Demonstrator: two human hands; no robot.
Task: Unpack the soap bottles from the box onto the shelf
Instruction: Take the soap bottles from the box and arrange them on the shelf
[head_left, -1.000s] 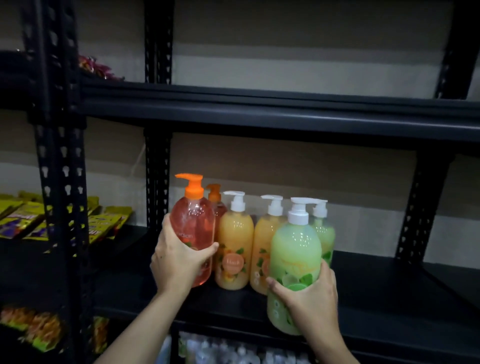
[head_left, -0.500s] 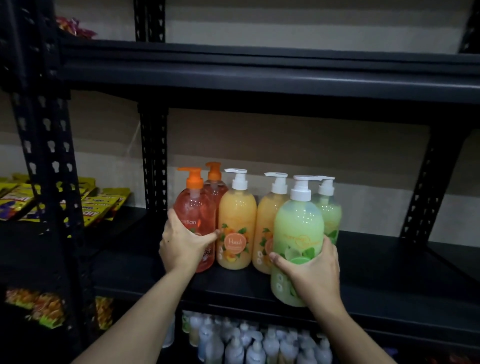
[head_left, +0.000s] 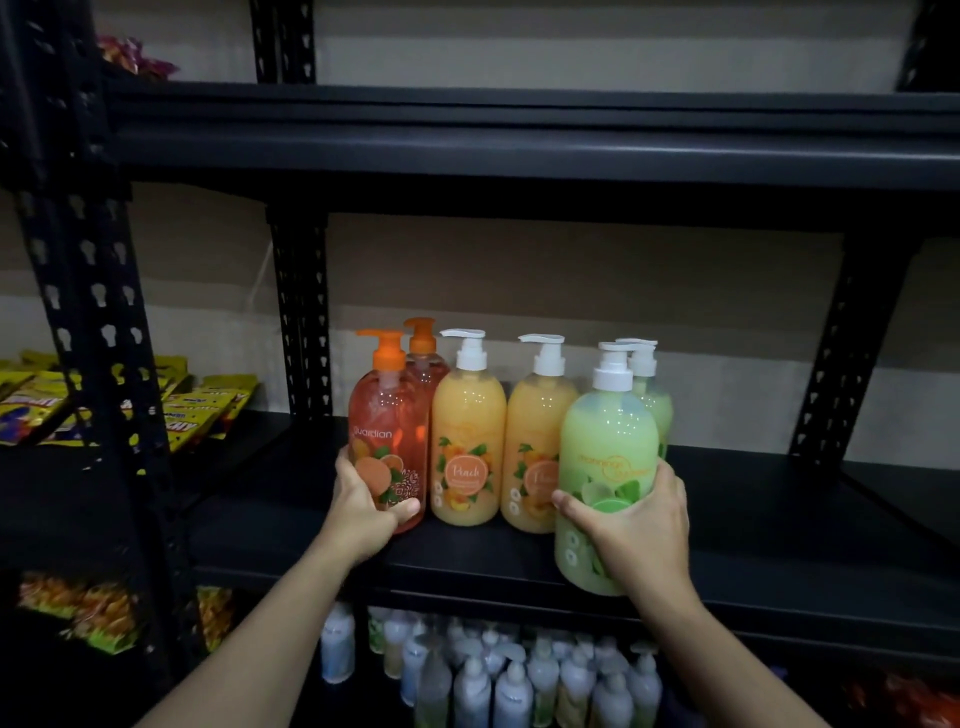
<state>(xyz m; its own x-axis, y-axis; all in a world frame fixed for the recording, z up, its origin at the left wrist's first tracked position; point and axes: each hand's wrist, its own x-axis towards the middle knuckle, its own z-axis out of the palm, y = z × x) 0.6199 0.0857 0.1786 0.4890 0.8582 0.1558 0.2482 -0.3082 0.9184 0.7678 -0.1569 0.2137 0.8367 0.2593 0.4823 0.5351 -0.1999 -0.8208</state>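
Head view — the placing step. The left hand (head_left: 363, 514) grips the orange bottle (head_left: 387, 431), which stands on the shelf (head_left: 779, 519) just left of the peach bottles (head_left: 467, 441). The right hand (head_left: 639, 530) grasps the green bottle (head_left: 605, 457) to their right, forward of them. Next, likely: slide it back level, then release both.

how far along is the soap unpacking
Done: four bottles stand unheld on the shelf: rear orange bottle, two peach bottles, rear green bottle. In hand: the left hand grips the front orange bottle, the right hand grips the front green bottle at the shelf's front edge. Left: letting both go; the box is out of view, so remaining count unknown.
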